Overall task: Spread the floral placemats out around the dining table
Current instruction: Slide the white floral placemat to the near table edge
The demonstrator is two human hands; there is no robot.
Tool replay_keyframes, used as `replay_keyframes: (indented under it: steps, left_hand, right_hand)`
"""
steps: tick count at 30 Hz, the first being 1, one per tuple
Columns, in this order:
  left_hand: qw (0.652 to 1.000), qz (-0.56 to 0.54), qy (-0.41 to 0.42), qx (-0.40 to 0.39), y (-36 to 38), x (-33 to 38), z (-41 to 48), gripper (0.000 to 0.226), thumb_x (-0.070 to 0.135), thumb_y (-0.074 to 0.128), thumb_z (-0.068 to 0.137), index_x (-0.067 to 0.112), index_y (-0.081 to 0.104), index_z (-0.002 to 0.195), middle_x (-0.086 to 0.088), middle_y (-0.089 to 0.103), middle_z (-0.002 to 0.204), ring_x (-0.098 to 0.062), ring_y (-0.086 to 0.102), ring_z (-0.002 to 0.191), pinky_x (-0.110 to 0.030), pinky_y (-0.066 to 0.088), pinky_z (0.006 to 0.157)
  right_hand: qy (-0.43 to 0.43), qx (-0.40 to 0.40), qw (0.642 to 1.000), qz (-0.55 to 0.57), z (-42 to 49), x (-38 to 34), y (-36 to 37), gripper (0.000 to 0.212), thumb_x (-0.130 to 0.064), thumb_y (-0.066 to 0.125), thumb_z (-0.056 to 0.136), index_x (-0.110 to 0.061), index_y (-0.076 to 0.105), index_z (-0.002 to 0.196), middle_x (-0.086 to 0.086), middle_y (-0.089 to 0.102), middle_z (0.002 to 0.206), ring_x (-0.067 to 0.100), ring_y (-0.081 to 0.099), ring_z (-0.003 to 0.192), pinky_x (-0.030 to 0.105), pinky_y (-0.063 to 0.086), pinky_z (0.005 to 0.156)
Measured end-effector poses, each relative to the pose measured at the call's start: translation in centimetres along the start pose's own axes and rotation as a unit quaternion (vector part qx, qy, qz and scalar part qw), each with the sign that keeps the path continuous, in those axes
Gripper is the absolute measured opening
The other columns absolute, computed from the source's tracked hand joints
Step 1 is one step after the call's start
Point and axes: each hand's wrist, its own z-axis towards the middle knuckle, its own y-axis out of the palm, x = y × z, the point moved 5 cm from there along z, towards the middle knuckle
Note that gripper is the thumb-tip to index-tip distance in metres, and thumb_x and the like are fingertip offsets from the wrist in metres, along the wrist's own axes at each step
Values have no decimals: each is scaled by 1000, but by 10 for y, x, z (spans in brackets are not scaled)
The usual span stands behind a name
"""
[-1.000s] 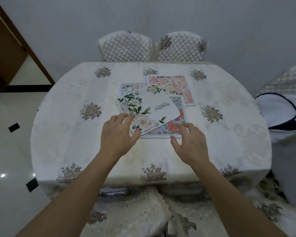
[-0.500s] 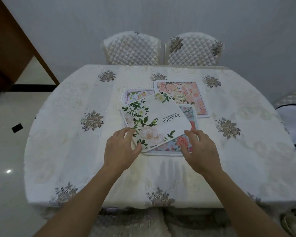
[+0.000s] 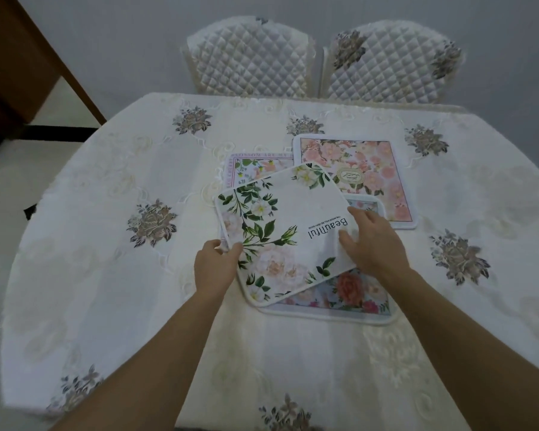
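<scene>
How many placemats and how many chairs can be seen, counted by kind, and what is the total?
Placemats: 4. These are the white "Beautiful" placemat on top, the pink rose placemat, the cherry blossom placemat and the bottom placemat with the orange flower.
Quilted chairs: 2. These are the left chair and the right chair.
Total: 6.

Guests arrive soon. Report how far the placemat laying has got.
Nothing looks done: all four mats sit bunched mid-table. In hand: the white "Beautiful" placemat, gripped at its edges by the left hand and right hand, on top of the pile. Left: spread it, the peony mat beneath, the pink floral placemat and the cherry-blossom mat around the tablecloth.
</scene>
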Motion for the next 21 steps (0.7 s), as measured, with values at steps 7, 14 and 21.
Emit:
replay_keyframes:
  steps: [7,14,21]
  left_hand:
    - [999,-12,-44,30,16,-6,30,61,49,69,76,16,54,125,-11,54,126,-27,53,112,-43,47,96]
    - [993,-71,-90,12,31,0,31,53,48,76,72,24,47,110,-3,35,114,-21,47,92,-35,43,81]
    - [994,-97,-45,29,32,0,40,34,39,62,84,20,49,109,-5,60,103,-20,59,90,-40,50,79]
  right_hand:
    - [37,-39,998,27,55,10,26,66,-43,54,91,-13,36,146,17,49,140,36,45,128,50,44,97]
    - [100,-82,991,46,83,22,44,75,-51,59,85,-9,39,143,21,47,136,39,43,126,51,42,100]
    - [128,-81,985,77,91,22,45,58,-45,60,83,-12,52,129,20,50,124,39,47,116,50,44,96]
